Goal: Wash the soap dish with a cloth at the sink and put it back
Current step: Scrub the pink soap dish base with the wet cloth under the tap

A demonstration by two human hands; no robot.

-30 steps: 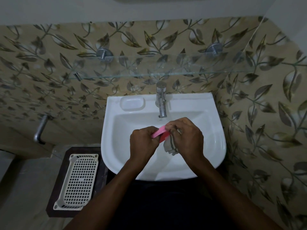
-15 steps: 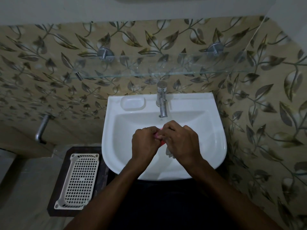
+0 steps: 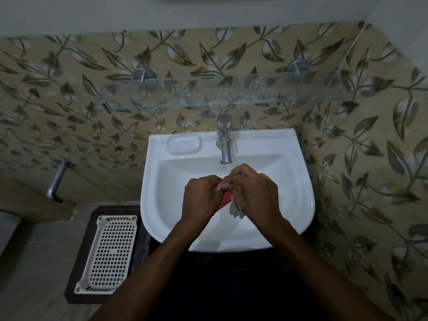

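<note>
Grips the pink soap dish (image 3: 225, 200) in the left hand (image 3: 201, 198), fingers curled round its left end, so that only a strip of pink and a red underside show between the knuckles. Clamps the right hand (image 3: 254, 195) on a grey cloth (image 3: 236, 210), pressed to the dish's right side, with a crumpled tail of cloth hanging below the palm. Holds both hands close together, knuckles touching, above the middle of the white sink (image 3: 301, 181), dish and cloth both clear of the bowl. Faces a chrome tap (image 3: 224, 144) at the sink's back rim, spout pointing down just beyond the right hand's fingers. Looks past a moulded soap recess (image 3: 184, 144), left of the tap, on the same rim. Looks up at a glass shelf (image 3: 220, 98) on two round metal brackets, fixed above the tap to a wall tiled in a leaf pattern (image 3: 69, 89). Finds, left of the sink and lower down, a white perforated basket (image 3: 108, 253) lying on a dark slab (image 3: 92, 228), and, further left, a short metal pipe (image 3: 55, 181) jutting from the wall.
</note>
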